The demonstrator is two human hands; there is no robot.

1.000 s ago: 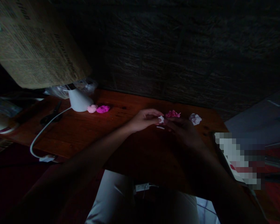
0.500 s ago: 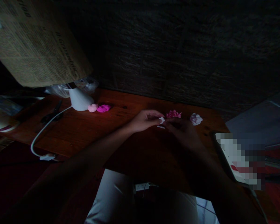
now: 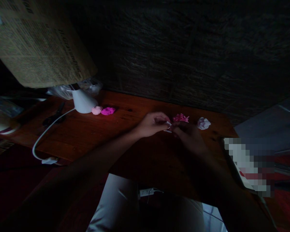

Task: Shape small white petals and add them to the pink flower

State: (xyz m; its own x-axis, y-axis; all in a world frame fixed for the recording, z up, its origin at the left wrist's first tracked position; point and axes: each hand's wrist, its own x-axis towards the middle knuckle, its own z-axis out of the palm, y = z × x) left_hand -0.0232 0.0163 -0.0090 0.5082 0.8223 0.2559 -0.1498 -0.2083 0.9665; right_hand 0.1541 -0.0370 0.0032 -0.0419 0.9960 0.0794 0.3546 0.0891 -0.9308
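White piece [image 3: 169, 124] is pinched between left hand [image 3: 150, 124] and right hand [image 3: 190, 135] over wooden table [image 3: 129, 103], dark wall [image 3: 154, 51] behind.

Wall [image 3: 159, 51] behind table [image 3: 125, 117] | on table, left to right: jar [image 3: 2, 122], scissors [image 3: 54, 119], lamp [image 3: 55, 54] | bag [image 3: 62, 91] behind lamp | first lump [image 3: 97, 110] right of lamp base, second lump [image 3: 108, 111] right of it | centre: scrap [image 3: 168, 124] between left hand [image 3: 151, 124] and right hand [image 3: 188, 135] | first wad [image 3: 181, 118] behind right hand, second wad [image 3: 204, 123] farther right

White piece [image 3: 169, 123] partly hidden
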